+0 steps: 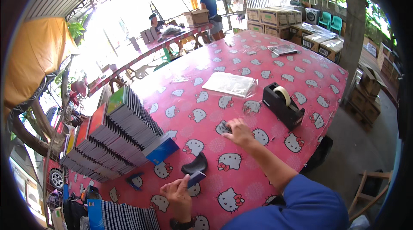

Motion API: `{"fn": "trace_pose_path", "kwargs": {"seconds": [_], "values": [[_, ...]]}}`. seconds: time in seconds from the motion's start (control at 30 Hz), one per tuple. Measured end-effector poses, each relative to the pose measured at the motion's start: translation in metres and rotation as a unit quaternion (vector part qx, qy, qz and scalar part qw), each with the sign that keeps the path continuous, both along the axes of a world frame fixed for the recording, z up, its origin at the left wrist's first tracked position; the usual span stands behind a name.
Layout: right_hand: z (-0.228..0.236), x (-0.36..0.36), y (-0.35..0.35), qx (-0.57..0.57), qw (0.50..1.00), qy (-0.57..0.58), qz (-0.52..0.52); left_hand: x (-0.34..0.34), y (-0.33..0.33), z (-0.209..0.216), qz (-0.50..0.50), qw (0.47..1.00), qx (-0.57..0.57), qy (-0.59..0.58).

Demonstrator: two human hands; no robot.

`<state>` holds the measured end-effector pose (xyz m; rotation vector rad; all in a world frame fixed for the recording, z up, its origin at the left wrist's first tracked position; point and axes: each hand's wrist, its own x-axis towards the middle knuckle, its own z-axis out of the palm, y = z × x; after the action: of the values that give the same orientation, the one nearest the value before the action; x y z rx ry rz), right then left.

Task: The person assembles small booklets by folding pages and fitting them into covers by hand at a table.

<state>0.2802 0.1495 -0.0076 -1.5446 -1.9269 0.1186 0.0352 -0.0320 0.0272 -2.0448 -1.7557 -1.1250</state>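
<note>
A small blue flat piece (197,179) is sitting low in the middle of the view, gripped by the left hand (177,195); that hand is curling partly closed, its thumb pressing on the near end of the piece. At twelve o'clock from the piece, a black curved object (195,163) is resting on the pink table cover (254,174); whether the two are touching, I cannot tell.

At one o'clock from the piece, the right hand (238,132) is leaning low over the cover, thumb and fingers bending and standing apart. Something grey and ribbed (222,127) is showing at its fingertips, but I cannot tell whether the hand is holding it.

At two o'clock from the right hand, a black tape dispenser (283,106) is standing; at twelve, clear plastic sleeves (230,84) are lying flat. At ten o'clock from the piece, tall stacks of spiral notebooks (116,137) are standing, a blue-covered book (162,149) leaning beside them. At eight, another notebook row (124,216) is filling the near edge.
</note>
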Motion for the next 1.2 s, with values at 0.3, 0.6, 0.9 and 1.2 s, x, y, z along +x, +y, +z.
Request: {"fn": "trace_pose_path", "kwargs": {"seconds": [0.3, 0.6, 0.9, 1.2], "values": [[-0.017, 0.010, 0.008, -0.111, 0.990, 0.082, -0.017, 0.019, 0.003, -0.011, 0.003, 0.999, -0.049, 0.009], [-0.004, 0.012, 0.005, -0.013, 0.989, 0.144, -0.016, 0.018, 0.006, -0.022, -0.030, 0.996, -0.040, -0.068], [0.052, -0.026, -0.041, -0.297, 0.856, 0.187, 0.379, 0.016, 0.005, -0.024, -0.019, 1.000, -0.022, -0.007], [0.034, -0.058, -0.072, -0.272, 0.809, 0.180, 0.489, 0.010, 0.004, -0.017, 0.019, 0.998, -0.053, -0.004]]}}
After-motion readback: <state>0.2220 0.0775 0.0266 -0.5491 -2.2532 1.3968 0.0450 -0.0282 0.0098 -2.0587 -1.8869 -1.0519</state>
